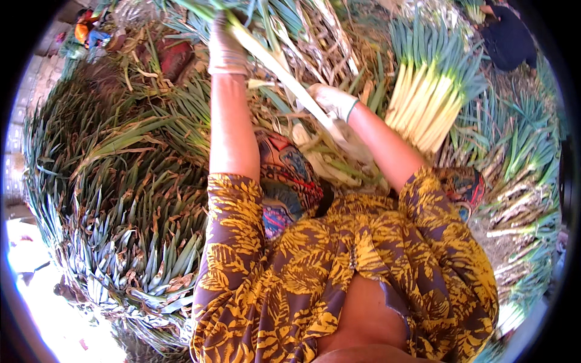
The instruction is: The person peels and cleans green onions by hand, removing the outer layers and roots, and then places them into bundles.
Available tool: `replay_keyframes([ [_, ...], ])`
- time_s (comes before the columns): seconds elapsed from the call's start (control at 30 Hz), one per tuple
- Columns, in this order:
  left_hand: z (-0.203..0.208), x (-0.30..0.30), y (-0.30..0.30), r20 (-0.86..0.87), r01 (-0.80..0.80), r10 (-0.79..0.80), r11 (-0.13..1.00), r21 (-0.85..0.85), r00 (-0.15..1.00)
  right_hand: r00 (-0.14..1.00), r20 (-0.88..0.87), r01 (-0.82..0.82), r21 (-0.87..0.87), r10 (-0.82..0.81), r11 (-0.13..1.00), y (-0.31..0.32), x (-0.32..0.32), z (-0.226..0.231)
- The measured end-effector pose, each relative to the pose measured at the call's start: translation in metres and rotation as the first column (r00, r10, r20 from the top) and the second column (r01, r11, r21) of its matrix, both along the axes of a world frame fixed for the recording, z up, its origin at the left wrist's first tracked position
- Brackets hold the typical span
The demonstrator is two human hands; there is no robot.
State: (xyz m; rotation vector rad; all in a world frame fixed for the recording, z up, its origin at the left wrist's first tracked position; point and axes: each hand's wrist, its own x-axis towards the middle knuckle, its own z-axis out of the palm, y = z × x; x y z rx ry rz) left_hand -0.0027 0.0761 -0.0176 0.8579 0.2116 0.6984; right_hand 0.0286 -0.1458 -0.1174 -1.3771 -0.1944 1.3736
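My left hand (226,48), in a pale glove, reaches to the top and is closed round the green leaves of a long green onion (281,74). The stalk slants down to the right, its white root end above my lap. My right hand (334,101), also gloved, is beside the lower white part, its fingers curled against the stalk and partly hidden behind it. Below both hands lie loose peeled leaves and husks (339,166). Right of my right hand lies a bunch of clean green onions (426,100), white ends toward me.
A big heap of untrimmed green onions (133,212) with dry tips fills the left side. More green onions (520,199) line the right, roots showing. Dry leaves (327,42) are strewn ahead. One person (91,30) is at the far left, another (508,37) at the far right.
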Motion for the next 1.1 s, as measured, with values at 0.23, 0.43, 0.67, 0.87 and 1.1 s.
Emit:
replay_keyframes([
  [0.23,-0.047,-0.003,0.091,0.363,0.429,-0.323,0.864,-0.262,0.874,0.198,0.550,-0.288,-0.758,0.811,0.585,-0.077,-0.017,-0.032],
  [0.43,-0.056,0.002,0.102,0.294,0.389,-0.305,0.876,-0.287,0.906,0.052,0.752,0.076,-0.659,0.657,0.748,-0.078,-0.006,-0.011],
  [0.67,-0.051,-0.012,0.105,0.104,0.033,-0.002,0.952,-0.304,0.995,0.953,0.276,-0.197,0.248,0.125,0.949,-0.089,-0.040,0.004],
  [0.87,-0.035,0.024,0.021,0.114,0.196,-0.168,0.928,-0.317,0.979,0.994,0.053,0.051,0.506,-0.091,0.861,-0.066,-0.042,0.065],
  [1.1,-0.082,0.012,0.089,0.339,0.385,-0.226,0.751,-0.537,0.913,0.609,0.775,-0.142,0.320,-0.172,0.937,-0.056,-0.091,0.053],
])
